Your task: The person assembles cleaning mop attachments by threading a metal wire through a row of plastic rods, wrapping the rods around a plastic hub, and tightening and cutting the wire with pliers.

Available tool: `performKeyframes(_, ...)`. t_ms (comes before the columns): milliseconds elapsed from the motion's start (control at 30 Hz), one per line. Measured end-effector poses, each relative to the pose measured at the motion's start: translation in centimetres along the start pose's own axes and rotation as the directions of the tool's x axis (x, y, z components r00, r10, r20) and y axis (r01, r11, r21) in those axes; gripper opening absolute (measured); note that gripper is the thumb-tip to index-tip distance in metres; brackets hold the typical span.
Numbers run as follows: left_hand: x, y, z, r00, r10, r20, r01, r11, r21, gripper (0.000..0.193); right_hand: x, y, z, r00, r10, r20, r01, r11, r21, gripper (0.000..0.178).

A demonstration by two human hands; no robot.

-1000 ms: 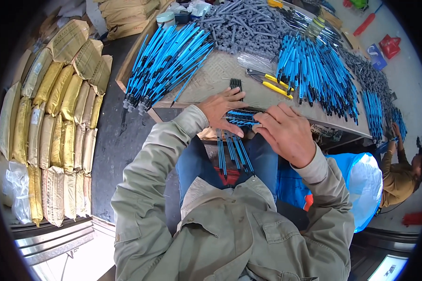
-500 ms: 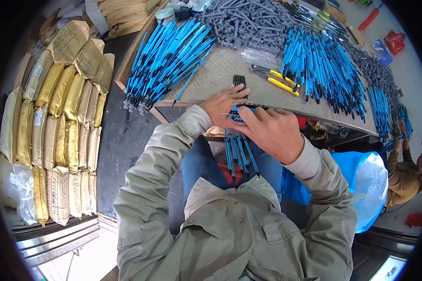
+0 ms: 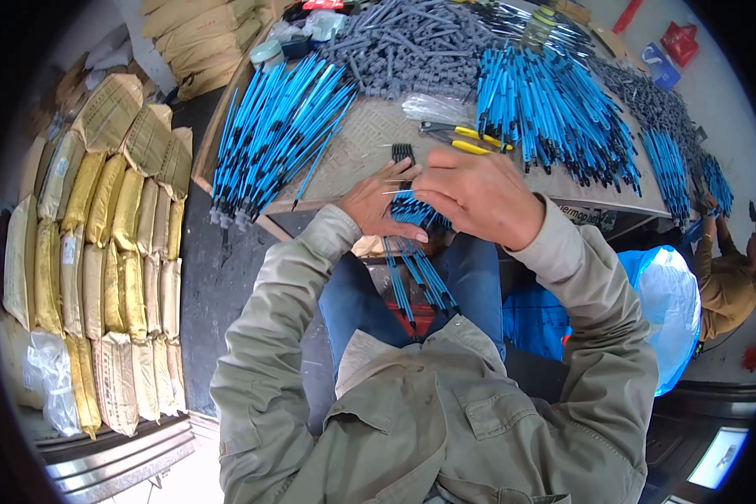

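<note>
My left hand (image 3: 376, 202) lies at the table's front edge with its fingers stretched out and thumb apart. Its fingertips are at a row of small black pieces (image 3: 402, 153). Below the thumb, blue rods with black ends (image 3: 420, 273) stick out past the edge above my lap; more of the bundle (image 3: 416, 207) lies between my hands. My right hand (image 3: 483, 197) is closed in a pinch beside it, fingers curled. From the pinch a thin metal pin (image 3: 400, 192) points toward my left hand; its other end is hidden.
Blue rods lie in heaps at left (image 3: 281, 130) and right (image 3: 554, 126). Grey plastic fittings (image 3: 428, 46) are piled behind. Yellow-handled pliers (image 3: 470, 139) and clear plastic strips (image 3: 435, 107) lie between. Stacked sacks (image 3: 101, 244) stand left; a blue bag (image 3: 659, 319) and another person (image 3: 727, 286) are right.
My right hand has drawn back slightly from my left, and its fingers are more curled. My left thumb now shows over the rods. The whole view has shifted a little.
</note>
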State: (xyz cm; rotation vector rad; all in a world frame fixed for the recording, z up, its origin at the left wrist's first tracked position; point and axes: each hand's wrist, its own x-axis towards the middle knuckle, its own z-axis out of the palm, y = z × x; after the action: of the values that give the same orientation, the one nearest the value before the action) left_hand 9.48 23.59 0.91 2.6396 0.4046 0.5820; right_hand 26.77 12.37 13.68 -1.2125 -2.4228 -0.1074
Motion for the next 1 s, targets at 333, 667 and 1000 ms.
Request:
performKeyframes(333,1.4,0.7,0.1,0.982,-0.159,-0.105,0.143,0.979,-0.147,0.059,-1.0,3.7,-0.4,0.972,0.18,-0.153,-0.1,0.899,0.426,0.015)
performKeyframes(667,2.6,-0.1,0.7,0.981,-0.156,-0.113,0.145,0.984,-0.103,0.053,-4.1,4.6,3.3,0.805,0.516,-0.293,-0.051,0.553,0.832,0.055)
performKeyframes(1000,2.0,-2.3,1.4,0.991,-0.065,-0.12,0.059,0.997,-0.046,0.054,-1.0,7.0,11.9,0.959,0.284,-0.013,-0.052,0.219,0.974,0.069)
